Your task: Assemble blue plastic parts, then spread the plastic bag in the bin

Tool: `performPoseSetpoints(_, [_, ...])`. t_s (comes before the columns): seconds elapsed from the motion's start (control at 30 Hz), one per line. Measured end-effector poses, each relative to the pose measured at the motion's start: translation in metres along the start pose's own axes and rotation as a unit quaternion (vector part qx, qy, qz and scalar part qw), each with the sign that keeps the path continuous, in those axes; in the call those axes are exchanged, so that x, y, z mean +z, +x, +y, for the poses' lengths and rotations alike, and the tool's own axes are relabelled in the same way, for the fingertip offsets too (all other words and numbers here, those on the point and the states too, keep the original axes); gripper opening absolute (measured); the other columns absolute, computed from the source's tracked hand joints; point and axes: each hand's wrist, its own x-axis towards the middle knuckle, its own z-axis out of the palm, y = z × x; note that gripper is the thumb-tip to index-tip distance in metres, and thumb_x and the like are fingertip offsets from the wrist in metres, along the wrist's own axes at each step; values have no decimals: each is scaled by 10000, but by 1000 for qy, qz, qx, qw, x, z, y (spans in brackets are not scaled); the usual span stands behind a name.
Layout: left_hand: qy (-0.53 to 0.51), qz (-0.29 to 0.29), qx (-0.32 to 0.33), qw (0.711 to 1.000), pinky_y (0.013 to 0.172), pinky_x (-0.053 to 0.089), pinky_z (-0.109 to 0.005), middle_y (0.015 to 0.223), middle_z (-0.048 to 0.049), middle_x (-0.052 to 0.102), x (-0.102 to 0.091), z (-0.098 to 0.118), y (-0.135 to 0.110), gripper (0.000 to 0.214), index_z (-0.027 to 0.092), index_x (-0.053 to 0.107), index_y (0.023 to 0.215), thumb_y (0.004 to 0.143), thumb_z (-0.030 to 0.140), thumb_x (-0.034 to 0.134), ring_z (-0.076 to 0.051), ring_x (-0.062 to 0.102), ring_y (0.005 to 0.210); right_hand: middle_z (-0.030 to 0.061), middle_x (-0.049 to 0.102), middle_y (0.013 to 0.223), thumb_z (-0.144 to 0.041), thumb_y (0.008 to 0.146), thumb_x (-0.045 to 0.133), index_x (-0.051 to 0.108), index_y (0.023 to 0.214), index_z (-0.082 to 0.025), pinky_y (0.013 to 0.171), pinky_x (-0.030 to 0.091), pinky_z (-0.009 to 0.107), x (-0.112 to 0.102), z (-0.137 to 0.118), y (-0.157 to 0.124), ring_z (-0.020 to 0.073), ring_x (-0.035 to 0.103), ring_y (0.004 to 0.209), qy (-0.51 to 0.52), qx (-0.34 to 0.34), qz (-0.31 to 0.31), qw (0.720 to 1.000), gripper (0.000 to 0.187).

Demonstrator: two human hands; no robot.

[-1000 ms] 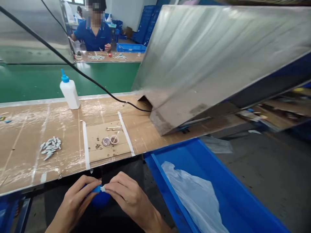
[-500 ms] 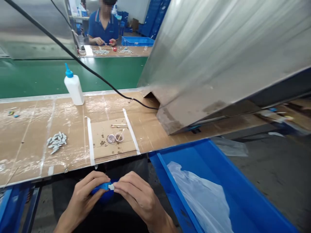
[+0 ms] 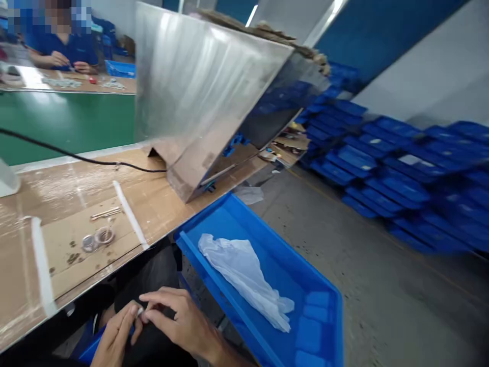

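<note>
Since the earlier frame the view has swung right, and the right hand (image 3: pixel 181 318) has lifted its index finger. Near left, the left hand (image 3: pixel 116 336) pinches a small white piece (image 3: pixel 140 311); the right thumb sits beside it — whether gripping, one cannot tell. So small a part wants light, steady fingertips. Farther right, a blue tray (image 3: pixel 323 290) holds crumpled white plastic (image 3: pixel 244 272). No writing is legible.

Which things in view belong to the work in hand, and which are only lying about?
In the work, it seems:
small pale piece, pinched in the left grip; right grip beside it

Probably lying about:
black cable
thin sticks
two round containers
plastic sheet in the blue tray
</note>
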Motion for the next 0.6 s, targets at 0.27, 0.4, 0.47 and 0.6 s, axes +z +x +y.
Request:
performPoseSetpoints(0.27, [-46,-194,-74,977,482,231,-234,565,50,394,86,14,80,489,167,636,766,868,641,573,-111,308,499,150,586,1421,-355,954,600,577,1408,-186,1182,344,600,-175,143,-70,339,509,1342,-189,254,334,888,485])
performPoseSetpoints(0.4, [126,-246,-5,961,499,318,-274,513,15,413,149,29,131,556,223,448,541,953,579,332,-144,389,485,155,495,1497,-377,916,715,550,1401,-168,1204,251,653,-244,210,-97,374,392,1439,-222,343,355,841,554])
performPoseSetpoints(0.47, [187,-247,32,950,572,392,-299,459,16,400,183,29,162,578,217,499,508,961,554,374,-167,448,500,129,578,1396,-401,946,699,595,1330,-171,1127,400,597,-259,228,-103,322,534,1315,-217,364,326,845,460])
performPoseSetpoints(0.6, [309,-234,113,915,773,460,-335,637,-20,628,244,20,212,292,188,742,1087,908,325,556,-245,630,742,49,702,1060,-421,977,667,685,1054,-134,910,563,431,-264,232,-110,226,684,977,-209,347,250,879,298])
